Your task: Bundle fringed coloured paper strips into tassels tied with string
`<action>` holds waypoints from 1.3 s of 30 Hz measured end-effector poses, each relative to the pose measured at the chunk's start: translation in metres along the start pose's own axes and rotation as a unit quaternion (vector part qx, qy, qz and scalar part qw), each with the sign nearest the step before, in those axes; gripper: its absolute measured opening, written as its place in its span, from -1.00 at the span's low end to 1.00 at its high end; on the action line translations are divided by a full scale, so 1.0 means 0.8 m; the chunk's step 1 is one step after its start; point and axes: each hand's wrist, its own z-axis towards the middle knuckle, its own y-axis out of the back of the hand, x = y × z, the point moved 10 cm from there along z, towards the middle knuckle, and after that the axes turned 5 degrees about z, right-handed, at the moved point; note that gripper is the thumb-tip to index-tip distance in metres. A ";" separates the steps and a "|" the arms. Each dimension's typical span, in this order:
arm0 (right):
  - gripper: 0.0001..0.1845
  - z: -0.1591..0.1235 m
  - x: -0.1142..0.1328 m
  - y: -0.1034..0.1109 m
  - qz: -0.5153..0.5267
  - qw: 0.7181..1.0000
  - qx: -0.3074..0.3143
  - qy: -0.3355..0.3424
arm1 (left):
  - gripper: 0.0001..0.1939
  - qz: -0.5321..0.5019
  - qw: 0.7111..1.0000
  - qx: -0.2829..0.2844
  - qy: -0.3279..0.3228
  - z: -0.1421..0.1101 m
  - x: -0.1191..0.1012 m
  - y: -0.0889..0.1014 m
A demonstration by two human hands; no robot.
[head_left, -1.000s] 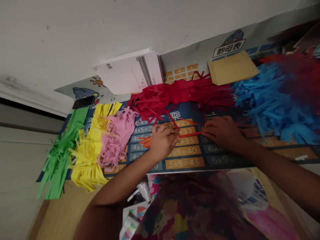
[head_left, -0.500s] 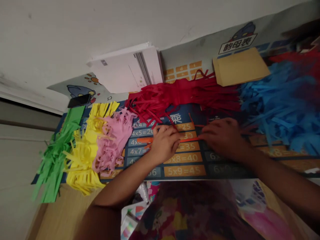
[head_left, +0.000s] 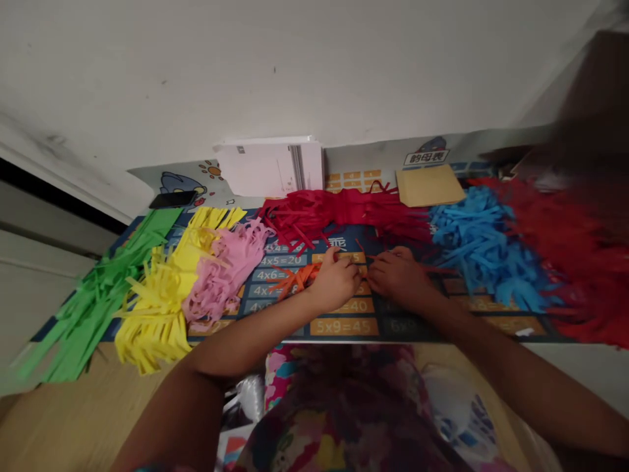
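Observation:
An orange fringed paper (head_left: 301,280) lies low on the table, its cut strips fanning out left of my left hand (head_left: 337,283). The fingers of that hand are curled over the paper's middle. Close by on the right, my right hand (head_left: 400,278) has its fingers bent down and pinched at the paper's other part. Most of the paper between and under the hands is hidden. Just behind them is a dark red fringed paper bundle (head_left: 344,208), and a pink fringed bundle (head_left: 226,269) is to the left.
Yellow fringed paper (head_left: 167,288) and green fringed paper (head_left: 118,288) hang over the left front edge. Blue (head_left: 486,242) and red fringed paper (head_left: 574,242) lie right. Along the wall are a phone (head_left: 173,200), a white box (head_left: 270,167) and yellow paper sheets (head_left: 430,185).
My hands have come closer together, so the orange length stretched between them is now mostly covered. The camera view has shifted, showing more of the table's right side.

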 end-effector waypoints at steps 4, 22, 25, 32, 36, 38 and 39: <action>-0.76 -0.029 0.023 0.047 0.124 0.990 -0.008 -0.072 | -0.80 0.012 0.992 -0.066 -0.110 -0.031 -0.045 0.061; -0.69 -0.096 0.027 -0.003 0.736 0.551 -0.227 -0.321 | -0.81 -0.301 0.922 -0.226 0.092 -0.065 -0.055 0.110; -0.80 -0.102 0.025 -0.010 0.731 0.536 -0.248 -0.343 | -0.79 -0.338 0.904 -0.233 0.118 -0.066 -0.053 0.107; -0.85 -0.097 0.016 0.016 0.705 0.567 -0.326 -0.276 | -0.84 -0.354 0.900 -0.240 0.086 -0.067 -0.052 0.106; -0.89 -0.090 0.015 0.020 0.648 0.641 -0.312 -0.267 | -0.87 -0.332 0.905 -0.253 0.088 -0.066 -0.046 0.101; -0.89 -0.085 0.019 0.023 0.623 0.670 -0.310 -0.259 | -0.87 -0.293 0.909 -0.282 0.091 -0.067 -0.046 0.104; -0.88 -0.083 0.021 0.026 0.612 0.680 -0.314 -0.255 | -0.86 -0.276 0.908 -0.300 0.098 -0.068 -0.045 0.107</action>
